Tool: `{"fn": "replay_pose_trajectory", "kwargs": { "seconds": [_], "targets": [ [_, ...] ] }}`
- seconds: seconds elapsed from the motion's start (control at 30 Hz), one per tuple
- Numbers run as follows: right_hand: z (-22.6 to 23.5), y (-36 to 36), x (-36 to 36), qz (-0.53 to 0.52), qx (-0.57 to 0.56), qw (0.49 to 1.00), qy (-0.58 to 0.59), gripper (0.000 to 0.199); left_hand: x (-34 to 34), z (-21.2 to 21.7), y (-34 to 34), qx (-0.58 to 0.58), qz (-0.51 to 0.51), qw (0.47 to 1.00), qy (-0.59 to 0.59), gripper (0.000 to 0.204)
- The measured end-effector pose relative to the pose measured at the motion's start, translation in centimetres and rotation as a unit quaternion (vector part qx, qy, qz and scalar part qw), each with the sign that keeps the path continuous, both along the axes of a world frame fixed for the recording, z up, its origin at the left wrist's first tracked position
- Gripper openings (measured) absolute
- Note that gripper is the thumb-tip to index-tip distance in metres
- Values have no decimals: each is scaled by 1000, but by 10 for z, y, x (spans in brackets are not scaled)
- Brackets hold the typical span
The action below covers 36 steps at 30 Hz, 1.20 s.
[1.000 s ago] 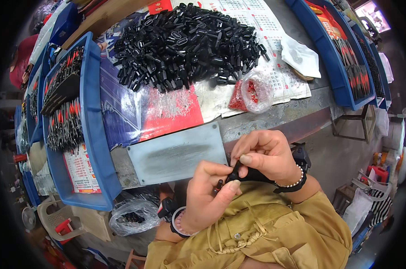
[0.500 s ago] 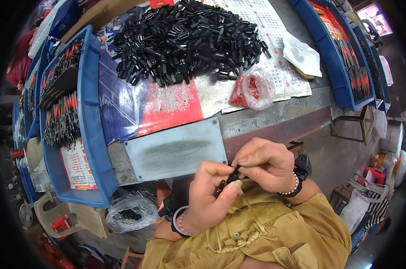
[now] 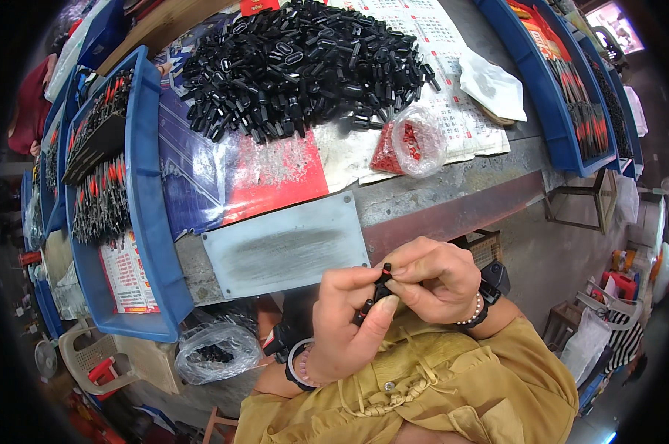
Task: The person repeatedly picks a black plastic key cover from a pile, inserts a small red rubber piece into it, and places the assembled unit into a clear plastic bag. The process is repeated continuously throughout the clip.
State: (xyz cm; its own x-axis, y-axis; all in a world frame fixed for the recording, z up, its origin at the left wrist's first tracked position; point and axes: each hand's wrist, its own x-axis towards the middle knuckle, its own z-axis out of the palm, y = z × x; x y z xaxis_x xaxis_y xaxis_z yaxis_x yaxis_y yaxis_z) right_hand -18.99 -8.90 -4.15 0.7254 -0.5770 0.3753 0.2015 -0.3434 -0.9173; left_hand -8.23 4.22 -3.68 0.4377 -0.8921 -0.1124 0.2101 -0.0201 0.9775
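I am in what looks like a small-parts workshop: beyond my hands, a worn bench carries a heap of black parts and a bag of red bits, with blue trays of slender pieces left and right of them.

A pale chair stands near a round fan. A person in red is at the top left.

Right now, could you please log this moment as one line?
left hand: holding black piece | right hand: pinching its upper end | black pile: on papers beyond hands
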Motion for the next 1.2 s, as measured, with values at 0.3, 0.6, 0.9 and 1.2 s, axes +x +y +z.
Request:
{"fn": "replay_pose_trajectory", "kwargs": {
  "seconds": [0.3, 0.6, 0.9, 1.2],
  "targets": [
    [2, -1, -4, -7, 98, 995, -11, 13, 3, -1, 1, 22, -2, 1000, 17, 34],
    [8, -1, 0, 30, 42, 999, -5, 10, 5, -1, 6, 14, -2, 998, 58, 31],
    [8, 12, 8, 19, 361, 933, -8, 15, 15, -4, 1, -14, -28, 970, 243, 33],
    [11, -3, 18, 91, 272, 951, 112, 8, 26, 9, -7, 54, -66, 949, 304, 61]
  ]
}}
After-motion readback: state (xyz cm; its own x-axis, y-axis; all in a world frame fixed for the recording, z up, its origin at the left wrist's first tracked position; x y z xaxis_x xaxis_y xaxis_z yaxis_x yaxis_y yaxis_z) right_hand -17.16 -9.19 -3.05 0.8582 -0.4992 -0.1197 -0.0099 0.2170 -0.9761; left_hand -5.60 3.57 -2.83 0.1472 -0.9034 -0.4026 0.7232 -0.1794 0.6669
